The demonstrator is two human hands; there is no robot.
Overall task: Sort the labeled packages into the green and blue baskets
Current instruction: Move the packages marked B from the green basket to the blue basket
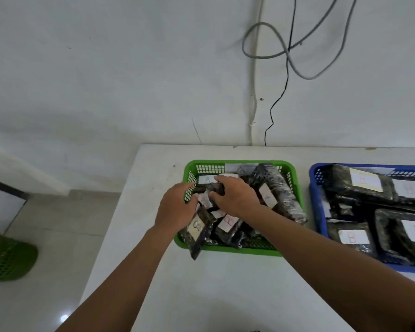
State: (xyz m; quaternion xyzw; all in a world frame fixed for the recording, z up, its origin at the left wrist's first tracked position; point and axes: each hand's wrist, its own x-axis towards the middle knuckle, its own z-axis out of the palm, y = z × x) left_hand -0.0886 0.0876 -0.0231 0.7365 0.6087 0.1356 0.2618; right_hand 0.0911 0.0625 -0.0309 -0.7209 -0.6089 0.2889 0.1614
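A green basket (pixel 240 251) stands mid-table, piled with several black wrapped packages bearing white labels, some marked A, one marked B (pixel 228 222). My left hand (pixel 175 207) grips a black package (pixel 198 232) that hangs over the basket's front left rim. My right hand (pixel 235 195) reaches into the basket and its fingers curl over a black package (pixel 216 188) near the back. At the right, a blue basket (pixel 316 207) holds several black packages labeled B (pixel 364 179).
The white table (pixel 225 295) ends at a wall behind the baskets, with cables (pixel 285 56) hanging down it. The table's left edge drops to a tiled floor, where another green basket (pixel 7 257) lies.
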